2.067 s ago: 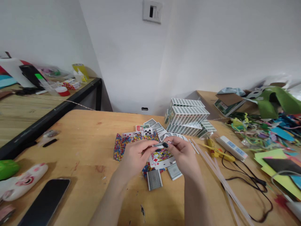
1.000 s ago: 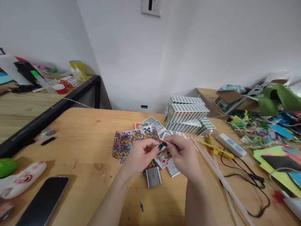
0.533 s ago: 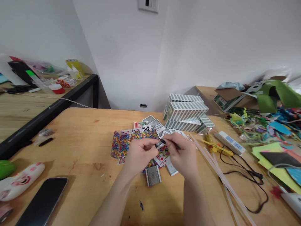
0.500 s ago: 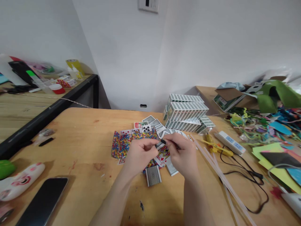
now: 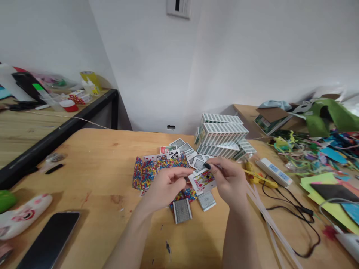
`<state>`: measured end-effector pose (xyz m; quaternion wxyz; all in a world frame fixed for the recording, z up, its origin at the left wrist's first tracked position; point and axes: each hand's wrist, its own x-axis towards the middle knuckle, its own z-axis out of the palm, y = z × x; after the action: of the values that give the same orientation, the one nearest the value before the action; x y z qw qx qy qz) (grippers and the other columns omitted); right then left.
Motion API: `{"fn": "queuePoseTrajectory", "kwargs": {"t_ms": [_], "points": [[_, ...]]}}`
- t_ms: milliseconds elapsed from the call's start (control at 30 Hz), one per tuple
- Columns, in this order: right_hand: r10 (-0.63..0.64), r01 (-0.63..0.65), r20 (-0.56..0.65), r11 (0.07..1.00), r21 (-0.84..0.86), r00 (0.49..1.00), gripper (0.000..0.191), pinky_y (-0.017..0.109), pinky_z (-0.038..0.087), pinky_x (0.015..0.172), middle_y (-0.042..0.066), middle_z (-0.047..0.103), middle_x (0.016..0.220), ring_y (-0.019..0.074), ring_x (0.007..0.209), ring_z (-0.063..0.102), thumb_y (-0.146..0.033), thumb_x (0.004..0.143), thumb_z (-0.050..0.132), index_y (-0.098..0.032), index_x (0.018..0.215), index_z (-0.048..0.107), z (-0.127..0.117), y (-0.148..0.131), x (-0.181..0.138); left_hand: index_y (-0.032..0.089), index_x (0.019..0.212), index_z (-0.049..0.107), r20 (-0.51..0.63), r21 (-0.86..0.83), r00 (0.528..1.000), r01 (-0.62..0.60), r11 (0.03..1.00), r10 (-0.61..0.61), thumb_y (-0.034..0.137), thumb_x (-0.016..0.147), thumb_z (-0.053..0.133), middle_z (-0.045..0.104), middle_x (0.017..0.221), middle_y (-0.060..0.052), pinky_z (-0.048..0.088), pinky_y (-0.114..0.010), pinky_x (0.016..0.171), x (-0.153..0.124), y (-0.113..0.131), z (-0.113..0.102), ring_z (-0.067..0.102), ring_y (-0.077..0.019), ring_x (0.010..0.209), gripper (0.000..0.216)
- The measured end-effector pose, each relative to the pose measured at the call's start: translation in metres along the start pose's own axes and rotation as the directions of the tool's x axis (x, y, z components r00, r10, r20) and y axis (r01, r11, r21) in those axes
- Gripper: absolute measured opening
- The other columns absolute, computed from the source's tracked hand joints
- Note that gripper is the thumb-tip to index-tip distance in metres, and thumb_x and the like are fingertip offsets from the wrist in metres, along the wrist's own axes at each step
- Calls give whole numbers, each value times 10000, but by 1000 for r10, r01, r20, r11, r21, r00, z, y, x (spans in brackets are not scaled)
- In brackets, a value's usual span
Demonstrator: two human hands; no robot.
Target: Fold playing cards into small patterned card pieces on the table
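In the middle of the head view my left hand (image 5: 166,186) is closed, thumb and fingertips together at the left edge of a face-up picture playing card (image 5: 204,181) with red diamonds. My right hand (image 5: 228,181) pinches at the card's upper right; a small dark spot shows at its fingertip. Just left and behind stands an open box covered in multicoloured pattern (image 5: 153,170), partly hidden by my left hand. Face-up cards (image 5: 174,154) lean along its back edge. Grey-backed cards (image 5: 182,211) lie in front, and another (image 5: 206,200) lies below my right hand.
Striped card boxes (image 5: 224,132) are stacked behind the loose cards. To the right lie a yellow glue gun (image 5: 263,180), glue sticks (image 5: 262,207), a power strip (image 5: 274,172) and a black cord. A phone (image 5: 49,239) and a white decorated object (image 5: 26,216) are at left.
My right hand has moved slightly right, apart from the left. The picture card now shows face-up between the hands, where a patterned edge was pinched before.
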<state>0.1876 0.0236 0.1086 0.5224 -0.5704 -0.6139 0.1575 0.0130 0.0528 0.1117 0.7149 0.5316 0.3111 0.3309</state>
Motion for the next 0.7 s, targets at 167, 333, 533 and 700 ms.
{"fn": "queuePoseTrajectory", "kwargs": {"t_ms": [167, 333, 533, 700], "points": [[-44, 49, 95, 997, -51, 994, 148, 244, 433, 550, 22, 630, 680, 146, 610, 564, -173, 789, 489, -193, 754, 631, 12, -13, -1, 174, 929, 681, -172, 177, 983, -38, 983, 69, 125, 678, 527, 672, 704, -6, 477, -217, 582, 1, -3, 1, 598, -118, 624, 299], [-64, 67, 103, 997, -27, 993, 170, 240, 432, 563, 22, 635, 697, 146, 635, 568, -165, 798, 473, -197, 761, 637, 18, -20, -2, 147, 832, 699, -252, 227, 965, -16, 974, 74, 229, 706, 571, 585, 583, 19, 369, -176, 483, 1, -2, 4, 467, -75, 515, 197], [-89, 93, 62, 993, -67, 994, 170, 242, 419, 557, 13, 623, 665, 143, 616, 553, -147, 798, 477, -199, 760, 634, 18, -23, -2, 133, 869, 697, -303, 275, 950, 12, 961, 75, 162, 666, 516, 431, 482, 57, 262, -170, 418, -1, 1, 6, 318, -57, 439, 274], [-93, 93, 1, 992, -90, 996, 173, 248, 402, 533, 11, 601, 635, 144, 581, 526, -152, 808, 473, -200, 750, 629, 21, -25, -3, 177, 919, 701, -253, 305, 960, -37, 952, 118, 131, 659, 475, 440, 485, 55, 265, -169, 414, -3, 0, 6, 324, -63, 435, 348]]}}
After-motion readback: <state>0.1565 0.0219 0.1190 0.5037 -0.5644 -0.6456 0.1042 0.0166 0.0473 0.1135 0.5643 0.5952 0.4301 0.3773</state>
